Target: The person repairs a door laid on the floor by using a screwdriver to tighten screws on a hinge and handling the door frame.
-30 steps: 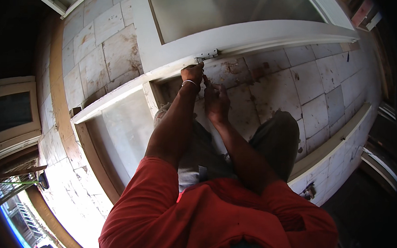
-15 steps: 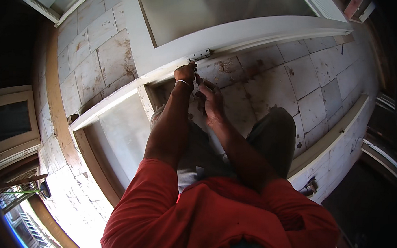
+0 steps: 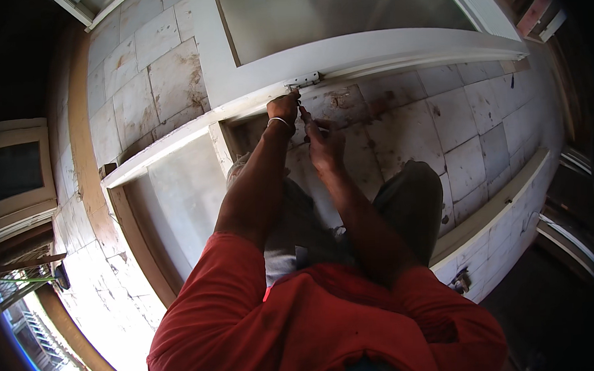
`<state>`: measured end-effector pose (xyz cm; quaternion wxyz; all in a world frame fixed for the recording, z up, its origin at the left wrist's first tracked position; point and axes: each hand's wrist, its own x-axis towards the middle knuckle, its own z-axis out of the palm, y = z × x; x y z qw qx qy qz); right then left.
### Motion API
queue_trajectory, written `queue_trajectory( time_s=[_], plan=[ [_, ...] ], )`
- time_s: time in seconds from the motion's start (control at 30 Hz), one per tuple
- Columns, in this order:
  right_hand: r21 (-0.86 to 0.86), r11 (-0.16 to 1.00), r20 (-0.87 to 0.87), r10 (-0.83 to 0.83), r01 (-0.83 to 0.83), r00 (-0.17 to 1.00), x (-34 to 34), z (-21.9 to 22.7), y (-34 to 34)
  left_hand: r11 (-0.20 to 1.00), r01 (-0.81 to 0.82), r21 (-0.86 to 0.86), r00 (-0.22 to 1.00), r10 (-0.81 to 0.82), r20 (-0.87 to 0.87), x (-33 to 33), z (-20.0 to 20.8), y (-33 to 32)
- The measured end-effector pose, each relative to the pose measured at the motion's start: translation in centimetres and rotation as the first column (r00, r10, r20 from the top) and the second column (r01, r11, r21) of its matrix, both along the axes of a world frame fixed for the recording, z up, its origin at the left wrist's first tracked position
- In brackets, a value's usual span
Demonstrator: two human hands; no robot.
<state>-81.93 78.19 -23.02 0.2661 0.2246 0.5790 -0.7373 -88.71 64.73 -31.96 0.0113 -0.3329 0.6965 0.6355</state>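
A metal hinge [image 3: 303, 81] with holes lies along the edge where the white panelled door [image 3: 251, 79] meets the white frame [image 3: 160, 147]. Just below the hinge, my left hand [image 3: 283, 107] is closed, its fingertips bunched at the frame's edge; what they pinch is hidden. My right hand [image 3: 326, 147] is closed around a slim, dark tool [image 3: 304, 113] that looks like a screwdriver. The tool's tip points up toward my left fingers and the hinge. A white band circles my left wrist.
Stained pale tiles [image 3: 401, 129] surround my knees. A long light board [image 3: 490, 209] lies at the right. Lower left, a frosted pane [image 3: 180, 198] sits inside the white frame. A brown wooden strip [image 3: 82, 129] runs along the left, near another framed panel [image 3: 14, 170].
My right hand has turned on the tool, and its fingers are wrapped more tightly. My left hand stays by the hinge. The whole view has shifted slightly.
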Motion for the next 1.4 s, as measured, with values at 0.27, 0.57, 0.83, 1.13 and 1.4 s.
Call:
queue_trajectory(
  time_s=[0.27,0.57,0.83,1.13,1.4],
  plan=[
    [0.202,0.979,-0.243,0.058,-0.008,0.968,1.0,0.3,-1.0,0.937,0.266,-0.225,0.957,-0.228,0.179,0.2,0.2,-0.4],
    [0.571,0.815,-0.58,0.316,0.097,0.751,1.7,0.0,-1.2,0.904,0.331,-0.272,0.94,-0.29,0.182,-0.1,1.3,-0.2],
    [0.424,0.904,-0.416,0.136,0.059,0.899,2.0,-3.6,-0.9,0.954,0.255,-0.157,0.962,-0.234,0.141,-0.3,-0.7,-0.4],
    [0.269,0.957,-0.36,-0.002,0.106,0.933,2.3,-3.8,-0.4,0.963,-0.154,0.221,0.985,0.131,0.115,0.1,0.8,1.1],
    [0.296,0.946,-0.35,-0.02,0.131,0.937,2.4,-4.1,-0.8,0.964,-0.151,0.217,0.984,0.126,0.125,0.0,0.8,0.8]
  ],
)
